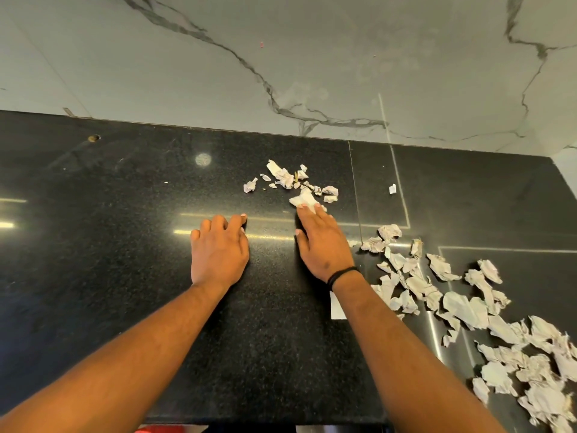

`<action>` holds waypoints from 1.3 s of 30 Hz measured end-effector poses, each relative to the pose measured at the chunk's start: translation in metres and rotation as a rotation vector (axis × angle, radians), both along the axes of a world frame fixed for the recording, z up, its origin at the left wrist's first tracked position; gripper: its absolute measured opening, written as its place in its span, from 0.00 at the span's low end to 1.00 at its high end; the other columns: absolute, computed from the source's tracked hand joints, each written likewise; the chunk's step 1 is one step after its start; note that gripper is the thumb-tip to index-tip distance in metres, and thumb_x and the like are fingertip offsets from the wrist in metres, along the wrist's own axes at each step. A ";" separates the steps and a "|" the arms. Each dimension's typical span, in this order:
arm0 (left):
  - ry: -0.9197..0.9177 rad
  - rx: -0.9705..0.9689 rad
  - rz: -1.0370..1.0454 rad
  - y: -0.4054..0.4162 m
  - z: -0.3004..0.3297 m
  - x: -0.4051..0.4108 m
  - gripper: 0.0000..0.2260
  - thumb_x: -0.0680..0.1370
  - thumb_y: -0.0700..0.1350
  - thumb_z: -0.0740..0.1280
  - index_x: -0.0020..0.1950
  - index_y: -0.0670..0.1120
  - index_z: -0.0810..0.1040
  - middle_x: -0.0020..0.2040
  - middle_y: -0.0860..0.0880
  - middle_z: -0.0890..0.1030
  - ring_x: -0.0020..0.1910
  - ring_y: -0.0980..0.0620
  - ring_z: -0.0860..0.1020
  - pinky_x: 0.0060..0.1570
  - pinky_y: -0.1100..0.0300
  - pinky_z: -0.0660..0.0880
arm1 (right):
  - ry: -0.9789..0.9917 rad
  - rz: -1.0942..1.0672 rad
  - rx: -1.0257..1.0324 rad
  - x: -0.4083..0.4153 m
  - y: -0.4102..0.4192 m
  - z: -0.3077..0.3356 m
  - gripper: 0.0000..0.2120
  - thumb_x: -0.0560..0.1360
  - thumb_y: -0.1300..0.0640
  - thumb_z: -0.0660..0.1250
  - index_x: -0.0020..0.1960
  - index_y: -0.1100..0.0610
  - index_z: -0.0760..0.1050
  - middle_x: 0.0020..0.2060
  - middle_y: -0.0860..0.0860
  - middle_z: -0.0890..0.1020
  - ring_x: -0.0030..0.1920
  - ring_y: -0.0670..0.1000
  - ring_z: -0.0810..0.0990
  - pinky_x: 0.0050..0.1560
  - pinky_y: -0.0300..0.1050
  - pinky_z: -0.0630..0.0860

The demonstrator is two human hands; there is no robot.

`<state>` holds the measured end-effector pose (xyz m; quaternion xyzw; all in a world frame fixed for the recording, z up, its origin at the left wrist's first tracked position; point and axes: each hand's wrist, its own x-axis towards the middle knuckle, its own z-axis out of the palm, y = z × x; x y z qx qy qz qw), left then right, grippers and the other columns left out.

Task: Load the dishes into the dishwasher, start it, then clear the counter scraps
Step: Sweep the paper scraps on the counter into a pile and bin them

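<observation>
Right hand (323, 242): flat, fingers straight and together, palm down on the tabletop (109, 245); grip open, nothing clamped. Its fingertips (301, 208) touch the near edge of a crumpled white paper scrap (304, 200). A thin black band (340, 274) circles the wrist.

Left hand (218, 248): rests on the tabletop well apart from any paper, fingers loosely curled, holding nothing.

Just beyond the right fingertips lies a small cluster of scraps (288, 179), torn and creased, greyish-white. A single small piece (392, 189) lies apart to the right. A far larger spread of scraps (487, 323) runs along the right side, beside and behind the right forearm; a flat white slip (337, 307) shows partly under that forearm.

The tabletop is polished black speckled stone with seam lines and light reflections. Behind it stands a pale marble-patterned wall (218, 73) with dark veins.
</observation>
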<state>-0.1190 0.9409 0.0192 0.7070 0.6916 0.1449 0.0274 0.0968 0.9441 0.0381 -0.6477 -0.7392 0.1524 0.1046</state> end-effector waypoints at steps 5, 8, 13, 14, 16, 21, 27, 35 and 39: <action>0.006 0.005 -0.007 0.000 0.001 0.000 0.12 0.82 0.50 0.60 0.64 0.52 0.76 0.46 0.48 0.73 0.45 0.48 0.70 0.47 0.49 0.68 | -0.085 -0.198 0.209 0.031 -0.031 -0.002 0.16 0.80 0.52 0.60 0.64 0.55 0.77 0.56 0.54 0.83 0.60 0.57 0.78 0.64 0.56 0.73; 0.008 0.011 -0.010 0.000 0.000 0.000 0.12 0.82 0.49 0.60 0.64 0.51 0.76 0.46 0.48 0.73 0.45 0.48 0.70 0.46 0.50 0.67 | -0.137 -0.331 0.305 0.038 -0.024 0.004 0.12 0.77 0.51 0.62 0.52 0.55 0.80 0.47 0.53 0.82 0.50 0.56 0.76 0.54 0.54 0.73; 0.009 0.014 -0.004 -0.001 0.000 0.001 0.11 0.82 0.49 0.61 0.63 0.51 0.76 0.45 0.48 0.73 0.44 0.48 0.70 0.45 0.50 0.67 | -0.105 -0.190 0.180 0.028 0.022 0.014 0.23 0.80 0.48 0.61 0.72 0.58 0.70 0.75 0.57 0.66 0.75 0.60 0.63 0.74 0.57 0.64; 0.011 0.011 -0.006 0.000 0.000 0.001 0.11 0.82 0.49 0.60 0.63 0.51 0.76 0.45 0.49 0.73 0.44 0.48 0.70 0.46 0.50 0.67 | -0.115 -0.127 0.094 0.025 0.031 0.013 0.26 0.81 0.47 0.59 0.76 0.58 0.64 0.79 0.56 0.59 0.78 0.61 0.57 0.77 0.56 0.59; 0.013 0.006 -0.005 0.000 0.000 0.000 0.11 0.82 0.49 0.60 0.63 0.51 0.76 0.45 0.49 0.73 0.44 0.47 0.70 0.46 0.50 0.68 | -0.132 -0.024 -0.041 0.020 0.039 0.008 0.29 0.83 0.46 0.56 0.79 0.57 0.56 0.81 0.54 0.52 0.80 0.59 0.50 0.78 0.58 0.55; 0.006 0.017 -0.007 -0.001 0.000 0.001 0.10 0.82 0.49 0.61 0.62 0.51 0.75 0.45 0.49 0.72 0.44 0.48 0.70 0.46 0.49 0.69 | -0.156 -0.092 -0.034 0.036 0.012 0.007 0.23 0.83 0.46 0.53 0.74 0.56 0.68 0.75 0.53 0.67 0.76 0.57 0.63 0.76 0.57 0.59; 0.012 0.018 -0.003 -0.001 0.000 0.000 0.09 0.82 0.49 0.61 0.61 0.51 0.75 0.45 0.48 0.72 0.44 0.48 0.69 0.46 0.49 0.69 | -0.269 -0.344 0.226 0.045 -0.006 0.007 0.15 0.78 0.48 0.60 0.49 0.56 0.81 0.47 0.53 0.78 0.50 0.56 0.73 0.53 0.54 0.71; 0.016 0.012 0.002 0.000 -0.001 0.000 0.11 0.82 0.49 0.60 0.63 0.52 0.75 0.46 0.49 0.73 0.45 0.48 0.70 0.46 0.52 0.66 | -0.156 -0.078 0.030 0.000 0.066 0.015 0.30 0.81 0.45 0.59 0.79 0.53 0.57 0.80 0.57 0.52 0.79 0.63 0.49 0.77 0.62 0.55; 0.011 0.033 0.010 0.000 -0.002 0.001 0.10 0.82 0.49 0.62 0.61 0.52 0.76 0.45 0.49 0.73 0.44 0.49 0.68 0.45 0.54 0.61 | -0.222 -0.003 -0.151 0.002 0.083 0.004 0.30 0.83 0.42 0.50 0.82 0.51 0.49 0.81 0.51 0.48 0.80 0.59 0.45 0.77 0.63 0.48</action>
